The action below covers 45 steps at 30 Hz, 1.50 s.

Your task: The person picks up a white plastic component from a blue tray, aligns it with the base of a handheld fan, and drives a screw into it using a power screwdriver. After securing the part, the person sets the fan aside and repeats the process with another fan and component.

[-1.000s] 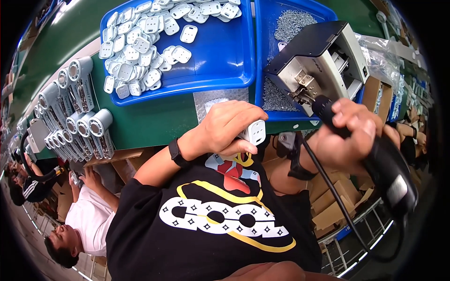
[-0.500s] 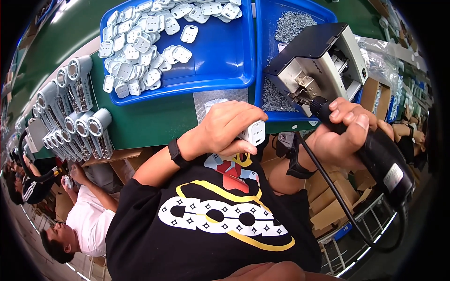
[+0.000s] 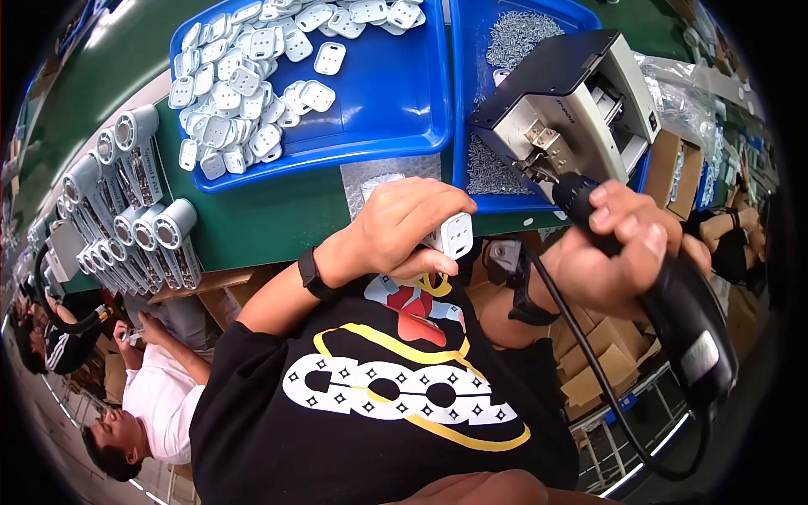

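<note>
My left hand (image 3: 410, 225) is wrapped around a white plastic part, its fingers hiding most of the length. The part's end, a rounded white cap (image 3: 458, 235) with small dark holes, sticks out past my thumb and faces right. My right hand (image 3: 627, 244) grips a black electric screwdriver (image 3: 692, 328) by its front section. The thin bit of that screwdriver reaches the metal outlet on the front of a screw feeder (image 3: 562, 118); whether a screw sits on the tip is too small to tell.
A blue tray (image 3: 370, 153) holds many white caps (image 3: 244, 80). Beside it, another blue tray (image 3: 459, 126) carries the feeder and loose screws (image 3: 522, 38). Grey handheld housings (image 3: 175, 223) stand in rows at left. The screwdriver's cable (image 3: 589, 362) loops below. A co-worker (image 3: 164, 391) sits at left.
The view has shifted slightly, moving trays and feeder a little left and up in the picture. Both hands keep their holds. A bit more of the screwdriver's tip shows at the feeder.
</note>
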Each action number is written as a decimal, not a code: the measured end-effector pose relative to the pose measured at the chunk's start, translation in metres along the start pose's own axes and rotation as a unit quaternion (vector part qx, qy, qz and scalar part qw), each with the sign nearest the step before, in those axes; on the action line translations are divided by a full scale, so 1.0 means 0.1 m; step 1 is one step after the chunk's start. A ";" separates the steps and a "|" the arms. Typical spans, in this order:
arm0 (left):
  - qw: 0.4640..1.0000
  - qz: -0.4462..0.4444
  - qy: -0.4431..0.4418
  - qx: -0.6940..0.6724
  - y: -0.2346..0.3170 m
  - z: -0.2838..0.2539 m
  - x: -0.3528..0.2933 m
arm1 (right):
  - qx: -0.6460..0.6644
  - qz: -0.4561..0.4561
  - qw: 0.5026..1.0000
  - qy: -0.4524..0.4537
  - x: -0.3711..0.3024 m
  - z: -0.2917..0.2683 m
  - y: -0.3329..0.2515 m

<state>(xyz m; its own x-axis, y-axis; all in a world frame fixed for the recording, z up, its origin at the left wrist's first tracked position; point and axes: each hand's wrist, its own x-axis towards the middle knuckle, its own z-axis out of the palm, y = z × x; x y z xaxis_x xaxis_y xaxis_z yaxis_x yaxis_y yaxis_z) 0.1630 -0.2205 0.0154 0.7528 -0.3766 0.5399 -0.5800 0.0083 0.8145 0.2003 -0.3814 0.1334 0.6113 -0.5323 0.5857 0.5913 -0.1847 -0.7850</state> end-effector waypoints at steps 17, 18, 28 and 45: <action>1.000 -0.004 -0.003 0.001 0.00 -0.04 -0.04 | 0.231 0.179 0.927 -0.235 0.05 -0.06 -0.52; 1.000 -0.006 -0.002 0.002 -0.01 -0.04 -0.04 | 0.233 0.180 0.926 -0.237 0.05 -0.04 -0.50; 1.000 -0.014 -0.024 -0.013 0.02 -0.08 -0.04 | 0.264 0.240 0.900 -0.250 0.01 0.03 -0.31; 0.970 -0.024 -0.197 0.140 0.17 -0.29 -0.12 | 0.221 0.223 0.949 -0.020 -0.29 -0.37 -0.28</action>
<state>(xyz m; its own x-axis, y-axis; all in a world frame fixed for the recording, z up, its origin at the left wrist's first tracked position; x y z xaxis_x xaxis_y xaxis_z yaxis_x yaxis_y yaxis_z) 0.1532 -0.1892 0.0293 0.6358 -0.6959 0.3340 -0.6505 -0.2501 0.7171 0.1466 -0.3915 0.1309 0.8670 -0.4428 0.2286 0.4263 0.4213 -0.8005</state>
